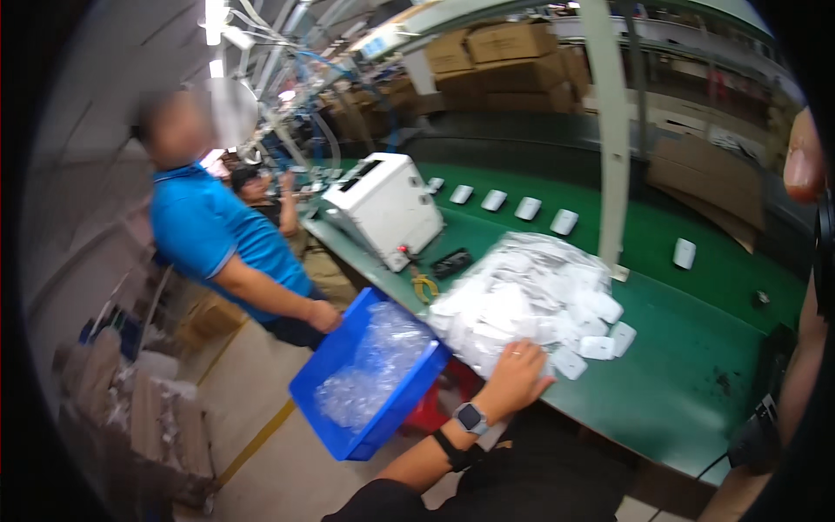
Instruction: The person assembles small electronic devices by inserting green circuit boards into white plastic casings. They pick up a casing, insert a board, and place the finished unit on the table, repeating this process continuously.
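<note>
Head view: the left hand lies loosely open, thumb spread, touching the near edge of the bag of white pieces. Loose covers lie just right of it. Left of it, a blue bin has a co-worker's hand at its rim. The right hand barely shows; I cannot tell its state.

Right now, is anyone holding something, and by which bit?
The co-worker's grip has the blue plastic bin by its rim. The left grip is at the near edge of the white pile; whether it or the right grip holds anything is unclear.
</note>
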`<state>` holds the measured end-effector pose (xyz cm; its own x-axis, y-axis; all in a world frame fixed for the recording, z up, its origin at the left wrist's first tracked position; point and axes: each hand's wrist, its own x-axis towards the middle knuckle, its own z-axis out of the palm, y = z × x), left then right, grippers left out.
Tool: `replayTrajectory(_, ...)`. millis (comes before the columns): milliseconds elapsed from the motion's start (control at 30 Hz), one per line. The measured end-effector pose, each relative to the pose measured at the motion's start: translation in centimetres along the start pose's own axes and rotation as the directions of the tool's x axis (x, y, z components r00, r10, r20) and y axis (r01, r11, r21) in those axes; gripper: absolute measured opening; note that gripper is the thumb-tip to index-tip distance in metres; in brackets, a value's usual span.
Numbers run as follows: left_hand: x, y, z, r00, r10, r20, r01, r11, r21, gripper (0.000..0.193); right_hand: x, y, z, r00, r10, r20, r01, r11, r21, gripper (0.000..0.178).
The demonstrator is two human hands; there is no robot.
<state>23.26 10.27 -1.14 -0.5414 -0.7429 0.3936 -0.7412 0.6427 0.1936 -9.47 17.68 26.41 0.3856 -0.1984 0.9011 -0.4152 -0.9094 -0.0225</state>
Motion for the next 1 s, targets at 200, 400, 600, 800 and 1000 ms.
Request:
replayTrajectory(200,3.9,1.4,2.0,0.977,0.074,-0.200,-0.104,0.984,-0.147,0.029,0.5,0.0,-1.9,1.000,0.012,-0.027,-0.014,0.997,-0.077,0.048)
replayTrajectory(400,2.3,1.2,0.2,0.985,0.135,-0.110,-0.144,0.986,-0.085,0.050,0.4,-0.5,0.9,1.000,-0.025,0.014,0.025,0.999,0.020,0.052)
replayTrajectory(600,2.5,-0.7,-1.6,0.983,-0.017,-0.185,-0.027,0.972,-0.235,0.052,1.0,-1.6,2.3,0.995,-0.099,-0.010,0.100,0.993,0.066,0.056)
replayTrajectory(800,2.1,-1.3,-2.0,0.667,-0.745,-0.002,0.177,0.161,-0.971,0.027,3.4,-1.7,1.2,0.990,-0.111,-0.081,0.118,0.990,0.078,0.059)
replayTrajectory(1000,0.7,-6.7,-3.6,0.575,-0.818,-0.013,-0.128,-0.075,-0.989,0.020,-5.2,3.8,9.3,0.809,0.586,0.043,-0.573,0.772,0.274,0.057)
